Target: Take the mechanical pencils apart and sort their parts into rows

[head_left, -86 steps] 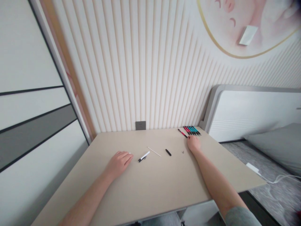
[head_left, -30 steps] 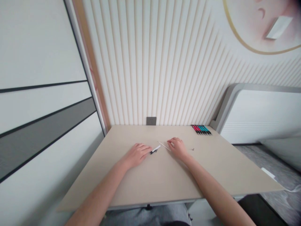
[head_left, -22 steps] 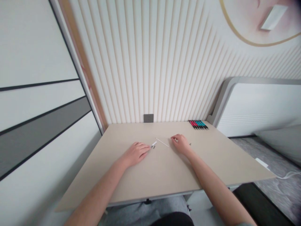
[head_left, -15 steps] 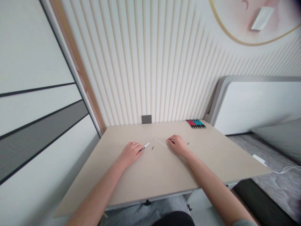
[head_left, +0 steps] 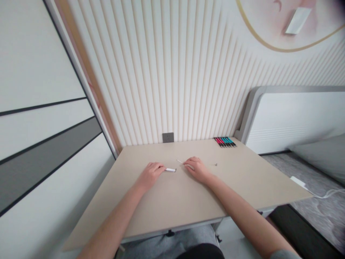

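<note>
My left hand (head_left: 151, 175) is closed around a pen barrel (head_left: 170, 169), white at the end that sticks out to the right. A small dark piece (head_left: 176, 170) is right at the barrel's tip; whether it touches cannot be seen. My right hand (head_left: 197, 169) rests on the desk with bent fingers closed on a thin white stick (head_left: 180, 162), which looks like a pen refill. Its far end points up and left, and its other part lies under the fingers. Another tiny grey part (head_left: 216, 164) lies right of my right hand.
A row of several red and teal pens (head_left: 225, 142) lies at the back right of the beige desk (head_left: 172, 201). A dark wall socket (head_left: 168, 137) is behind the desk. A white cabinet (head_left: 54, 180) stands left, a bed headboard (head_left: 293, 122) right.
My left hand turned the barrel from slanting upward to nearly level, its tip now at the small dark piece. My right hand moved left onto the white stick; the black piece in it no longer shows.
</note>
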{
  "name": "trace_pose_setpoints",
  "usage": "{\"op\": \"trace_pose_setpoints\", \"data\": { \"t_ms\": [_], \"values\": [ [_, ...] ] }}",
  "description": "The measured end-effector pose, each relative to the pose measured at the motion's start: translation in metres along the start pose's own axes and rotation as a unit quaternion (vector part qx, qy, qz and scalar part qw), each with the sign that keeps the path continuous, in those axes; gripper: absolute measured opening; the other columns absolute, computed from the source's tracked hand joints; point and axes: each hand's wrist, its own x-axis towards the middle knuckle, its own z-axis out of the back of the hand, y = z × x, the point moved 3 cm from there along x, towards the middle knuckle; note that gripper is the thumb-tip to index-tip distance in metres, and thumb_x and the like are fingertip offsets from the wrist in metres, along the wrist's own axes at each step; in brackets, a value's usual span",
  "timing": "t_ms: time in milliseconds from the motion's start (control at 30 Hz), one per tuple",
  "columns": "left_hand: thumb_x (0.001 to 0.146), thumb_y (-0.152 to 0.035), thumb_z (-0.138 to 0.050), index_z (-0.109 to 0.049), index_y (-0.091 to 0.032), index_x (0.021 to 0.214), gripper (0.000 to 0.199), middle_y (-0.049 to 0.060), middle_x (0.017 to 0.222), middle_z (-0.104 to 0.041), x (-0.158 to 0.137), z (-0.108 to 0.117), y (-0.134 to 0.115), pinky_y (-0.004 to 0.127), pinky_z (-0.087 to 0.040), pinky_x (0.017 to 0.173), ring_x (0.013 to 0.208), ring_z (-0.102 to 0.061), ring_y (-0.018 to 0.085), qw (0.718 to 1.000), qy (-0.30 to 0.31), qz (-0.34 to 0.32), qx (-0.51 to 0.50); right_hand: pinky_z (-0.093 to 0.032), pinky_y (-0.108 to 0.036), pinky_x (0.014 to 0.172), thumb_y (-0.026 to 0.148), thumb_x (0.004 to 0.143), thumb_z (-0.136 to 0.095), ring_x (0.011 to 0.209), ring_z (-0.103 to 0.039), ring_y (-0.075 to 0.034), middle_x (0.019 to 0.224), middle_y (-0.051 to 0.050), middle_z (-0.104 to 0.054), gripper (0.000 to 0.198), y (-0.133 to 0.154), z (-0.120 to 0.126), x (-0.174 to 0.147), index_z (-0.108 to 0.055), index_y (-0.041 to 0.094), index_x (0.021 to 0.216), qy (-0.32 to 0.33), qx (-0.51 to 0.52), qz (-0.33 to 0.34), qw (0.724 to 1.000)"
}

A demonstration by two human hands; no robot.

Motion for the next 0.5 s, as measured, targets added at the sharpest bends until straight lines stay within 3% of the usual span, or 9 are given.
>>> {"op": "trace_pose_setpoints", "data": {
  "t_ms": [167, 367, 500],
  "values": [
    [0.098, -0.019, -0.046, -0.064, -0.02, 0.11, 0.022, 0.008, 0.101, -0.064, -0.001, 0.005, -0.009, 0.035, -0.047, 0.085, 0.092, -0.059, 0.019, 0.998, -0.027, -0.045, -0.019, -0.042, -0.036, 0.089, 0.037, 0.096, -0.051, 0.102, -0.057, -0.022, 0.109, -0.01, -0.067, 0.032, 0.034, -0.007, 0.0, -0.06, 0.022, 0.123, 0.03, 0.006, 0.079, 0.996],
    [0.098, -0.018, -0.047, -0.062, -0.018, 0.112, 0.02, 0.008, 0.104, -0.063, -0.001, 0.004, -0.013, 0.033, -0.048, 0.089, 0.098, -0.058, 0.019, 0.996, -0.038, -0.058, -0.05, -0.041, -0.034, 0.086, 0.029, 0.098, -0.046, 0.095, -0.06, -0.02, 0.096, -0.008, -0.069, 0.023, 0.051, -0.013, 0.0, -0.064, 0.019, 0.109, 0.06, 0.013, 0.128, 0.99],
    [0.097, -0.024, -0.05, -0.063, -0.019, 0.105, 0.016, 0.006, 0.096, -0.064, 0.001, 0.002, -0.013, 0.032, -0.049, 0.081, 0.088, -0.06, 0.018, 0.997, 0.009, -0.053, -0.047, -0.041, -0.033, 0.085, 0.026, 0.099, -0.045, 0.094, -0.06, -0.019, 0.095, -0.007, -0.07, 0.023, 0.049, -0.012, -0.001, -0.063, 0.02, 0.11, 0.053, 0.019, 0.124, 0.991]
  ]
}}
